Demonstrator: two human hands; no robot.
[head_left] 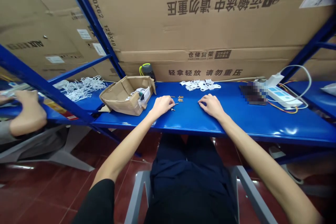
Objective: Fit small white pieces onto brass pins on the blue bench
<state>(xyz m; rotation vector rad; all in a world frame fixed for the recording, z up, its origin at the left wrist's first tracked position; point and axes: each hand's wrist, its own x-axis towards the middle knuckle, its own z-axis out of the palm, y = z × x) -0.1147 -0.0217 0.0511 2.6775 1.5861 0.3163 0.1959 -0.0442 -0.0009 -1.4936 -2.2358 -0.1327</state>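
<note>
My left hand (163, 105) rests on the blue shelf top with its fingers curled together. A thin metal pin-like piece (176, 104) shows at its fingertips; whether the fingers grip it I cannot tell. Just in front of the hand lies another small metal piece (173, 109). Several small brass-coloured pieces (180, 98) are scattered a little beyond. My right hand (211, 105) lies on the shelf farther right, fingers loosely bent and apart, nothing seen in them. Flat white plastic pieces with holes (201, 85) form a pile behind, between both hands.
An open cardboard box (122, 102) holding white parts stands left of my left hand, a dark cylinder (148, 71) behind it. A power strip (283, 96) with cables sits right. Past the blue post (49, 92) are white wire-like pieces (85, 88) and another person's arm (28, 112).
</note>
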